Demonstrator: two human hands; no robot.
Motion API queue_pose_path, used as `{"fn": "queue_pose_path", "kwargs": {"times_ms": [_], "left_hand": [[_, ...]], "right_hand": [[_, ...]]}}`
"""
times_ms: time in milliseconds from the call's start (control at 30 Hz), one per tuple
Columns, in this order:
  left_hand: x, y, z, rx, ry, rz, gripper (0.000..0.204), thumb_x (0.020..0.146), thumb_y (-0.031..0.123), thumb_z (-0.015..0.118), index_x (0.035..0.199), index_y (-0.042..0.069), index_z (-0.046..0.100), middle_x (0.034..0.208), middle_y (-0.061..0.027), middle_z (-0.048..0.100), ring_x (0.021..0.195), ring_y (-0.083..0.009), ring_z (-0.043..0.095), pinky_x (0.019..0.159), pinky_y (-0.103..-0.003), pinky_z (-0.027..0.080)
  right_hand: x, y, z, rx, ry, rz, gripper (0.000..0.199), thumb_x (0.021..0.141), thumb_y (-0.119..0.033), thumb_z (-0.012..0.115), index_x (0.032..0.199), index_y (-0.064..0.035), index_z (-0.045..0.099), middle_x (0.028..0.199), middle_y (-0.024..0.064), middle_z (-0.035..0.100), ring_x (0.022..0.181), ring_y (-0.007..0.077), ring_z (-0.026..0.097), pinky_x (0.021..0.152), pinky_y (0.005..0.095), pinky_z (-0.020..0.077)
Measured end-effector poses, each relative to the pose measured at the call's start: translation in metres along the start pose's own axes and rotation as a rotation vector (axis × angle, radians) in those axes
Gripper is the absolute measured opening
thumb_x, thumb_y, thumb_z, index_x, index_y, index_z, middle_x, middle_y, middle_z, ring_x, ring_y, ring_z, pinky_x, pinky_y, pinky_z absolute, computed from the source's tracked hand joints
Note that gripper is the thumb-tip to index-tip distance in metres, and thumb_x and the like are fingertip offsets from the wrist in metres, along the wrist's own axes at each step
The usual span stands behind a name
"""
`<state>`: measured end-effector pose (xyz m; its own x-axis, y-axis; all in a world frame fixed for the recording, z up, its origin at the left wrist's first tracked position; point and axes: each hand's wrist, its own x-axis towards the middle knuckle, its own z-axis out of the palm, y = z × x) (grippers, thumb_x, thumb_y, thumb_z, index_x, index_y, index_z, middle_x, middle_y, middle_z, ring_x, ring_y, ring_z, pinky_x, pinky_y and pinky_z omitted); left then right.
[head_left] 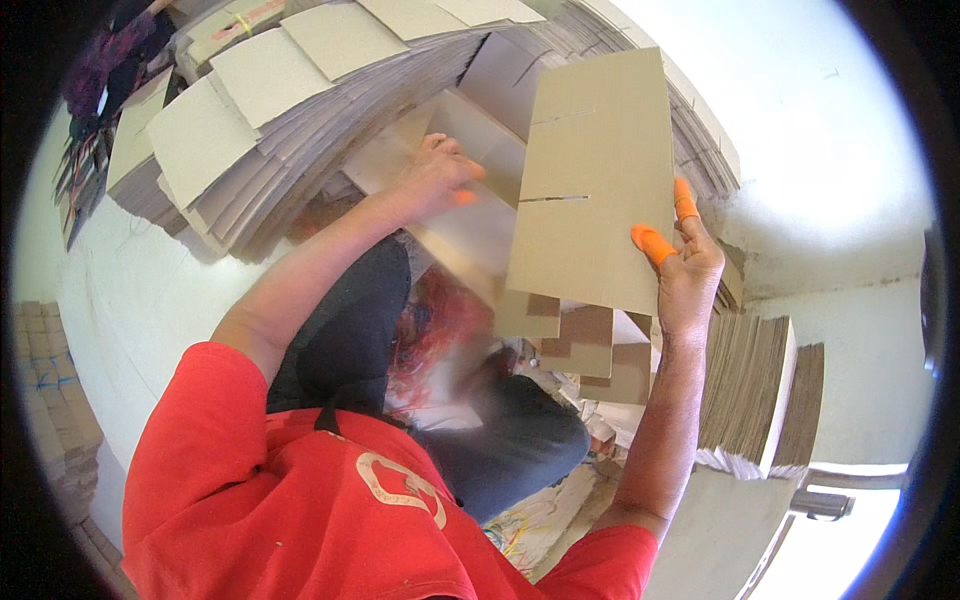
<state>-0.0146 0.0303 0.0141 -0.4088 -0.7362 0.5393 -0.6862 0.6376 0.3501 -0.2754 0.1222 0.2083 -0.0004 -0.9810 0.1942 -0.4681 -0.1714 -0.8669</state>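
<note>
My right hand (688, 262), with orange finger covers on thumb and a finger, grips the right edge of a slotted cardboard divider sheet (595, 180). The sheet is tan, held up and tilted, with two narrow slits running in from its left side. My left hand (440, 178) hovers to the left of the sheet, slightly blurred. Its orange-covered thumb and finger are apart with nothing seen between them. Below it lies a long, pale cardboard piece (465, 235). Under the held sheet, several brown cardboard pieces (590, 340) stand interlocked, partly hidden.
A long fanned stack of cardboard sheets (270, 75) curves across the far left. Another upright stack (745, 390) stands by my right forearm. My crossed legs (350, 320) sit close below, with red strands (440, 315) between them. A white wall (830, 180) rises at right.
</note>
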Motion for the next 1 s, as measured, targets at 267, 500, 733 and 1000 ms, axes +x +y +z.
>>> {"fn": "queue_pose_path", "kwargs": {"times_ms": [267,500,733,1000], "left_hand": [[-0.007,-0.013,0.009,-0.143,0.075,-0.078,0.023,0.069,0.014,0.078,0.091,0.014,0.071,0.087,-0.0068,0.063,0.094,-0.0254,0.054,0.090,-0.039,0.038],[-0.008,-0.020,0.015,-0.236,0.049,-0.118,0.014,0.072,0.012,0.075,0.086,0.013,0.070,0.079,-0.0051,0.062,0.088,-0.0238,0.053,0.084,-0.038,0.037],[-0.005,-0.016,0.008,-0.250,0.020,-0.093,0.010,0.075,0.014,0.073,0.085,0.015,0.070,0.076,-0.0035,0.060,0.086,-0.0231,0.052,0.080,-0.036,0.036],[-0.004,-0.020,0.010,-0.245,0.011,-0.124,0.009,0.075,0.015,0.073,0.084,0.016,0.070,0.075,-0.0026,0.059,0.085,-0.0232,0.053,0.080,-0.037,0.036]], "right_hand": [[0.022,-0.002,0.034,-0.004,-0.016,-0.004,0.065,0.083,0.015,0.057,0.143,0.0041,0.034,0.129,0.0184,0.056,0.106,0.0158,0.060,0.086,0.0271,0.0533],[0.030,-0.014,0.040,0.018,-0.047,-0.002,0.064,0.082,0.015,0.058,0.141,0.0072,0.035,0.125,0.0180,0.059,0.106,0.0150,0.059,0.085,0.0267,0.0529],[0.034,-0.011,0.051,-0.113,-0.119,0.058,0.063,0.082,0.015,0.058,0.140,0.0089,0.036,0.131,0.0206,0.055,0.107,0.0167,0.059,0.089,0.0287,0.0511],[0.057,-0.002,0.065,-0.110,-0.276,0.025,0.063,0.079,0.013,0.059,0.137,0.0132,0.037,0.120,0.0174,0.061,0.098,0.0166,0.063,0.083,0.0261,0.0525]]}}
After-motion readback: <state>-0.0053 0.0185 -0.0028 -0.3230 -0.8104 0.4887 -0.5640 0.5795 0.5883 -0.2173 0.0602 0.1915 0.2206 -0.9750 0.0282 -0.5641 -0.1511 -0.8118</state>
